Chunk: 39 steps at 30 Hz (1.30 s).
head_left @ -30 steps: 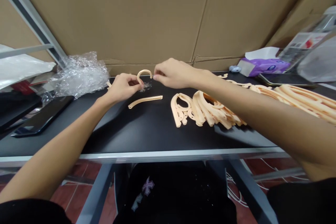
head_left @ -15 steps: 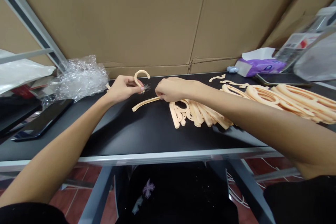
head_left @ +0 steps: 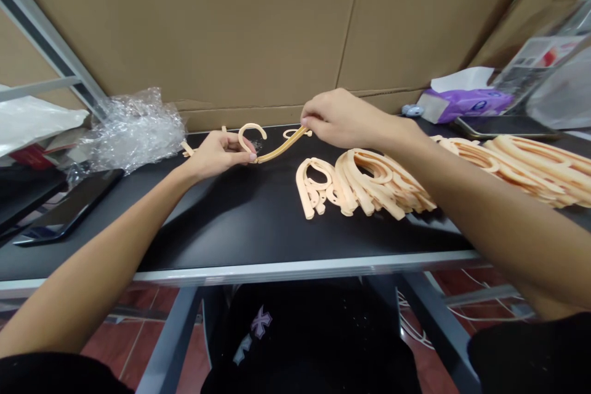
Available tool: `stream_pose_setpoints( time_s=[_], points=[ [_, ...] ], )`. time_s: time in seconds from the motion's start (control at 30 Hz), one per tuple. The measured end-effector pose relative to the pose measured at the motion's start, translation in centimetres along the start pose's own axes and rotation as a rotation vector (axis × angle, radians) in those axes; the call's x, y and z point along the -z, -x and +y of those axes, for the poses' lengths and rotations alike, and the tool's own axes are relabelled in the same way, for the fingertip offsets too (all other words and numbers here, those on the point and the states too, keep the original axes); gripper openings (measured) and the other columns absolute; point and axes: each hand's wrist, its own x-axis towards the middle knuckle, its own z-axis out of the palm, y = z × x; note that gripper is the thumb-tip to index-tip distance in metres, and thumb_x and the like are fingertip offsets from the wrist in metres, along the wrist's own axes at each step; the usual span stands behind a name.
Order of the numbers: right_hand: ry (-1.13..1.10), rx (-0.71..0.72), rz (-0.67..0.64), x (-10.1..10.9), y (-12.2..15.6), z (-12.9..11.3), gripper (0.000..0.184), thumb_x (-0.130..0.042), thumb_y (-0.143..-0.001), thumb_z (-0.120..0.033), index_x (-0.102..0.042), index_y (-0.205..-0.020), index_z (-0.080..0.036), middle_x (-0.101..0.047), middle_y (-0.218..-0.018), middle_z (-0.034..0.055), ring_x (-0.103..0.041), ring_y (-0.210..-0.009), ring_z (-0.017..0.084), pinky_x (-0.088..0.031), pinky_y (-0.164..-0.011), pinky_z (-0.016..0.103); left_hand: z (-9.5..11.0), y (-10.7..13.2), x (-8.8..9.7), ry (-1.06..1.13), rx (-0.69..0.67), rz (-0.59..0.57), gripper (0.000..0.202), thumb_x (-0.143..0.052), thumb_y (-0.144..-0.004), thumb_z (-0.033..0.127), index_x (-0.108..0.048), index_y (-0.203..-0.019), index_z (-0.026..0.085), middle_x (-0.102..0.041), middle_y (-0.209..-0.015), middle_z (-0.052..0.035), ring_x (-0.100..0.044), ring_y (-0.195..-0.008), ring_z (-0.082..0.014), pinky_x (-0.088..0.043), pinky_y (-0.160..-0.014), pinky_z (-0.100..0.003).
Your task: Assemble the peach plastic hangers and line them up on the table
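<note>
My left hand (head_left: 213, 154) pinches the stem of a peach-coloured plastic hook piece (head_left: 252, 130), curved end up, just above the black table (head_left: 240, 221). My right hand (head_left: 339, 117) is closed on the far end of a long curved peach strip (head_left: 279, 148). The strip slants down to the left, and its lower end meets the hook at my left fingertips. A heap of similar peach pieces (head_left: 364, 188) lies below my right wrist.
More peach rings (head_left: 521, 166) spread along the right side of the table. Crumpled clear plastic wrap (head_left: 132, 129) and a dark phone (head_left: 69, 212) lie at left. A purple tissue pack (head_left: 466, 101) and another phone (head_left: 503, 126) sit at back right. Cardboard (head_left: 258, 24) walls the back.
My right hand let go of the hook's tip, dropped to the strip lying on the table, gripped it and raised it towards the hook. My left hand kept holding the hook.
</note>
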Motion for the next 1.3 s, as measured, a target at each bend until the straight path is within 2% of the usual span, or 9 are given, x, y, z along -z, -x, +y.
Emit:
stream_pose_setpoints(
  time_s=[0.1, 0.27, 0.5, 0.63, 0.8, 0.93, 1.17, 1.3],
  points=[
    [-0.028, -0.009, 0.047, -0.1, 0.3, 0.2, 0.032, -0.049, -0.101, -0.024, -0.08, -0.105, -0.015, -0.077, -0.107, 0.0127, -0.069, -0.104, 0.029, -0.049, -0.098, 0.042, 0.3, 0.2, -0.8, 0.051, 0.001, -0.025, 0.028, -0.092, -0.065, 0.035, -0.078, -0.079, 0.015, -0.079, -0.079, -0.0074, -0.075, -0.075, -0.021, -0.064, -0.081, -0.038],
    [-0.126, -0.036, 0.081, 0.3, 0.8, -0.2, 0.03, -0.052, -0.1, -0.023, -0.081, -0.104, -0.015, -0.078, -0.103, 0.0122, -0.069, -0.1, 0.028, -0.049, -0.096, 0.042, 1.0, 0.6, -1.7, 0.111, 0.031, -0.027, 0.031, -0.094, -0.065, 0.035, -0.076, -0.079, 0.015, -0.079, -0.08, -0.0085, -0.077, -0.078, -0.0226, -0.066, -0.083, -0.039],
    [-0.281, -0.056, 0.129, 0.0, 0.6, 0.0, 0.027, -0.058, -0.098, -0.027, -0.082, -0.104, -0.016, -0.078, -0.093, 0.0104, -0.067, -0.095, 0.026, -0.051, -0.092, 0.04, 1.0, 0.7, -2.1, 0.069, 0.013, -0.079, 0.032, -0.091, -0.07, 0.039, -0.074, -0.079, 0.014, -0.081, -0.084, -0.0104, -0.076, -0.077, -0.0215, -0.065, -0.085, -0.04],
    [-0.322, -0.094, 0.113, 0.0, 0.6, -0.1, 0.028, -0.056, -0.1, -0.029, -0.08, -0.107, -0.015, -0.077, -0.09, 0.0098, -0.069, -0.09, 0.024, -0.053, -0.088, 0.038, 1.1, 0.7, -2.2, 0.057, -0.002, -0.018, 0.031, -0.09, -0.07, 0.038, -0.075, -0.081, 0.014, -0.08, -0.082, -0.0105, -0.076, -0.076, -0.0223, -0.064, -0.084, -0.04],
    [-0.412, -0.156, 0.064, 0.3, 0.7, -0.7, 0.033, -0.051, -0.106, -0.034, -0.076, -0.116, -0.016, -0.078, -0.099, 0.0111, -0.072, -0.089, 0.022, -0.057, -0.081, 0.035, 1.3, 0.7, -2.3, 0.077, -0.026, 0.029, 0.028, -0.089, -0.069, 0.037, -0.075, -0.076, 0.014, -0.08, -0.081, -0.011, -0.076, -0.076, -0.0234, -0.064, -0.081, -0.039],
    [-0.486, -0.17, 0.052, 0.1, 0.5, -0.7, 0.032, -0.053, -0.107, -0.039, -0.074, -0.116, -0.016, -0.078, -0.102, 0.012, -0.073, -0.086, 0.019, -0.059, -0.079, 0.031, 1.5, 0.8, -2.4, 0.076, -0.043, 0.041, 0.029, -0.089, -0.069, 0.039, -0.076, -0.077, 0.013, -0.08, -0.079, -0.0107, -0.076, -0.074, -0.0231, -0.064, -0.079, -0.038],
    [-0.573, -0.12, 0.048, -0.4, 0.6, -0.8, 0.021, -0.065, -0.098, -0.029, -0.074, -0.112, -0.016, -0.078, -0.088, 0.0077, -0.074, -0.084, 0.021, -0.061, -0.081, 0.036, 1.9, 1.0, -2.7, 0.114, -0.062, 0.073, 0.032, -0.092, -0.069, 0.04, -0.077, -0.08, 0.013, -0.08, -0.079, -0.0103, -0.076, -0.075, -0.0234, -0.065, -0.081, -0.039],
    [-0.609, -0.151, 0.074, -0.5, 0.6, -1.0, 0.025, -0.069, -0.095, -0.028, -0.07, -0.117, -0.016, -0.078, -0.094, 0.0096, -0.074, -0.084, 0.022, -0.062, -0.08, 0.036, 2.1, 1.2, -2.9, 0.119, -0.095, 0.079, 0.03, -0.09, -0.071, 0.038, -0.078, -0.081, 0.013, -0.08, -0.078, -0.0097, -0.076, -0.074, -0.0232, -0.066, -0.08, -0.038]
  ],
)
